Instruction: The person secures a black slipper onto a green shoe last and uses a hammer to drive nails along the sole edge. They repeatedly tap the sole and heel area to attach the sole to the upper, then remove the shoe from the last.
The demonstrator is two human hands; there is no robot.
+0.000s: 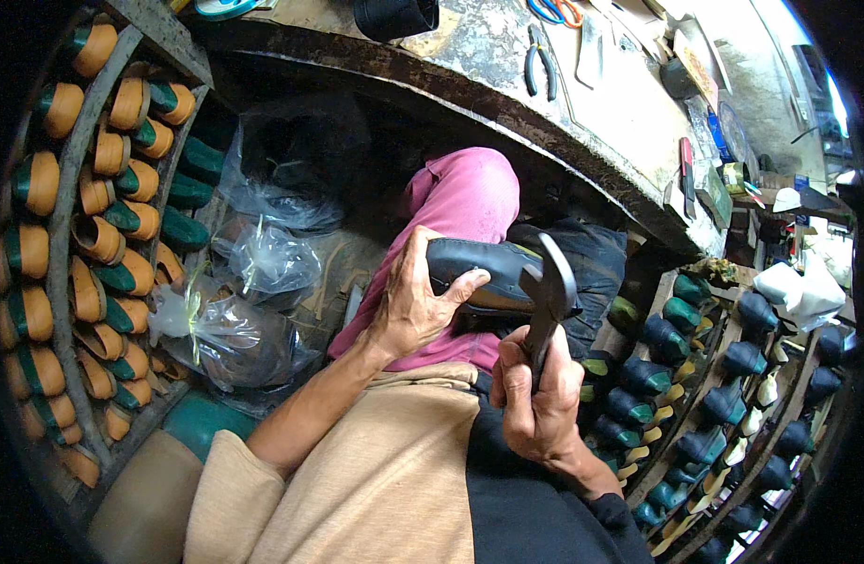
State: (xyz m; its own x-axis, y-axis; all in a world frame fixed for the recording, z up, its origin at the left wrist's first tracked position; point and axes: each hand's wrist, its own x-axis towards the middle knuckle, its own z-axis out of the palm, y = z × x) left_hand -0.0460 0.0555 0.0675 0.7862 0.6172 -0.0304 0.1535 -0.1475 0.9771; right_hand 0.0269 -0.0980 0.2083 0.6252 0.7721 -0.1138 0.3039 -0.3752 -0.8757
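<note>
A black shoe [488,259] lies across my pink-clad thigh, its smooth dark upper facing up. My left hand [421,305] grips the shoe's left end, with the thumb pressed on top and the fingers over the far side. My right hand [542,399] is closed around the handle of a hammer [556,284]. The hammer's dark curved head stands upright just over the right end of the shoe and covers part of it. From this angle I cannot tell whether the head touches the shoe.
A worn workbench [470,80] curves across the far side, bearing pliers [542,64], orange-and-blue-handled scissors [554,11] and a black container [394,17]. On the left, a wooden rack [63,254] holds orange-and-green shoe forms. Knotted plastic bags [267,258] lie beside my leg. More racks [709,376] hold dark shoe forms at right.
</note>
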